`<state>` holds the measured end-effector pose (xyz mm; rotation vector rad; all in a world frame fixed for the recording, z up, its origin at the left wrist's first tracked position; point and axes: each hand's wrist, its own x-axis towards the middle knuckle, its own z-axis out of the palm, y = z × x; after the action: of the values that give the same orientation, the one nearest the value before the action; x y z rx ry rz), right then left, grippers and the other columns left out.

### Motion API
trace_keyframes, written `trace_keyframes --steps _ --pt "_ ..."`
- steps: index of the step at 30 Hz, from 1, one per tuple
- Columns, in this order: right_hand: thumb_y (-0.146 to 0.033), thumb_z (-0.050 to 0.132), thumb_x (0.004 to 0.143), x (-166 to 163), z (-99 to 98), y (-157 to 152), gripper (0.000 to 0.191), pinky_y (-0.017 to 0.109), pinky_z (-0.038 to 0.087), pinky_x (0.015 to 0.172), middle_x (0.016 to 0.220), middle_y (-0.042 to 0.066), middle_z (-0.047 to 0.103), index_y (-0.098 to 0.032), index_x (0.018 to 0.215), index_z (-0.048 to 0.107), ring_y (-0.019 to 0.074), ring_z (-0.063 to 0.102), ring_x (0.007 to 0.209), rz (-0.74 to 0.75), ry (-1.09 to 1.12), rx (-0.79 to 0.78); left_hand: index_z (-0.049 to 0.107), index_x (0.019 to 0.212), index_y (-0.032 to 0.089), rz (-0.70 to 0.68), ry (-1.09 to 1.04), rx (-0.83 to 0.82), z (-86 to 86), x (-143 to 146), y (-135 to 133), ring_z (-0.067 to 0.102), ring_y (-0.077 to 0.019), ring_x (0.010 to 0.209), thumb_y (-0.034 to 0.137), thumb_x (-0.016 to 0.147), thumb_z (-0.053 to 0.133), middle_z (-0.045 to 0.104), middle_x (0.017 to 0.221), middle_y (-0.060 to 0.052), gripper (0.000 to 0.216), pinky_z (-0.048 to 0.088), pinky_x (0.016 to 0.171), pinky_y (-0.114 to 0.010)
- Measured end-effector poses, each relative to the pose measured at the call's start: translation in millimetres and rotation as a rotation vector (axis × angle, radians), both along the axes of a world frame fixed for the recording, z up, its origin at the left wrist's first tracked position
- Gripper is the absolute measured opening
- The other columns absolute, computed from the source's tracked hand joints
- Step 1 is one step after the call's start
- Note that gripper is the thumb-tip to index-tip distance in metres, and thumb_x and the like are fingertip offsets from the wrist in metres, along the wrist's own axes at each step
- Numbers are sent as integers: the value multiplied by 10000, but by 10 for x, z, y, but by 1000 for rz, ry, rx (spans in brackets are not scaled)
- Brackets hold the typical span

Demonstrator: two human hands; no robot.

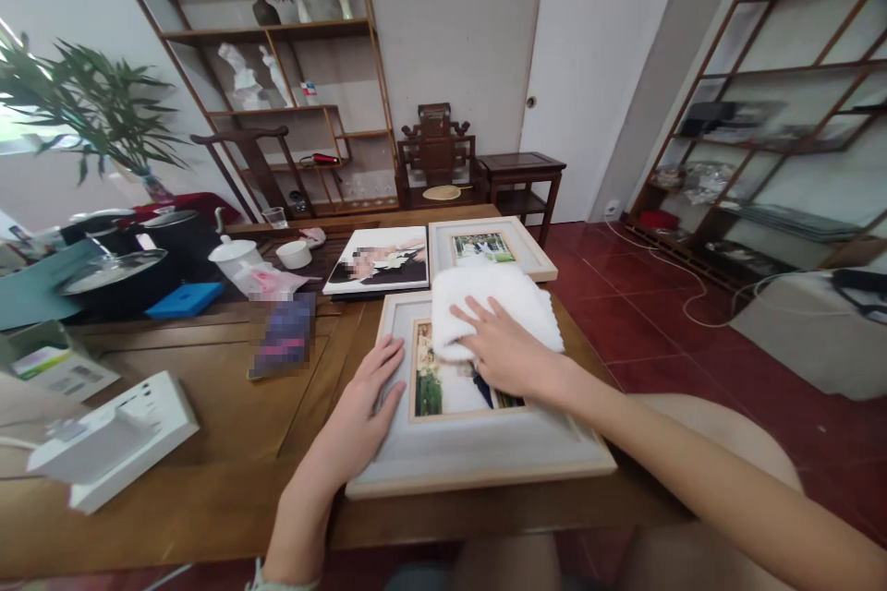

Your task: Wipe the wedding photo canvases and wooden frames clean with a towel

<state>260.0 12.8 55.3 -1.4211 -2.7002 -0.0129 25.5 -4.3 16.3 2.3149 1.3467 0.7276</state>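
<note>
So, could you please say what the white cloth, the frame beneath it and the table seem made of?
The white cloth looks like soft, matt fabric, perhaps terry, given its fluffy nap. The frame seems pale, matt wood, judging by its light tan edges. The table appears to be brown wood, faintly glossy, with straight panel seams.

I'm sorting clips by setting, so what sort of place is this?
Probably a home sitting or tea room: a carved wooden chair, a display shelf with vases and small statues, and a white teapot on the wooden table.
</note>
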Motion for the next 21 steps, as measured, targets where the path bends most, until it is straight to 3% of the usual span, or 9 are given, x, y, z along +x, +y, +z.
trace_keyframes --steps 6,8,10,12,15,18,21 --pt "-206 533 809 -91 187 -914 303 577 264 1058 1409 214 401 -107 1053 684 384 332 1313 191 12 -223 496 1310 111 1 6 15 -29 5 8 289 -220 1385 310 923 382 426 1445 -118 450 243 1137 -425" --pt "-255 510 857 -171 157 -1081 255 566 319 1038 1390 190 433 -129 918 723 392 385 1279 247 20 -254 488 1319 124 0 12 9 -28 4 11 280 -220 1389 306 924 379 415 1454 -109 448 242 1137 -433" --pt "-273 437 912 -253 109 -1148 332 551 348 1030 1375 142 467 -156 816 733 379 414 1261 262 42 -265 478 1330 153 -6 19 1 -22 2 13 267 -221 1394 298 927 376 403 1464 -92 441 234 1138 -444" --pt "-269 429 915 -300 81 -1134 332 548 336 1042 1387 122 455 -168 827 733 373 392 1276 272 68 -266 470 1339 175 -14 23 -5 -18 -3 11 255 -220 1399 285 933 362 397 1470 -79 434 224 1140 -452" --pt "-257 546 826 -261 82 -976 270 530 246 1092 1448 160 357 -149 1022 698 368 274 1340 238 115 -242 467 1344 174 -27 13 -2 -18 -13 4 257 -215 1398 266 943 322 398 1468 -84 436 215 1142 -450" --pt "-149 549 774 -142 64 -633 432 522 149 1119 1478 168 306 -127 1202 606 334 160 1384 86 98 -179 466 1344 173 -41 -12 12 -22 -22 -5 271 -209 1393 256 944 314 402 1465 -91 436 222 1140 -441" --pt "-34 528 736 -56 18 -166 520 552 135 1107 1501 152 265 -140 1244 572 332 115 1394 -8 7 -64 469 1340 170 -48 -27 24 -21 -24 -13 279 -207 1390 254 942 328 407 1461 -93 431 228 1139 -429"
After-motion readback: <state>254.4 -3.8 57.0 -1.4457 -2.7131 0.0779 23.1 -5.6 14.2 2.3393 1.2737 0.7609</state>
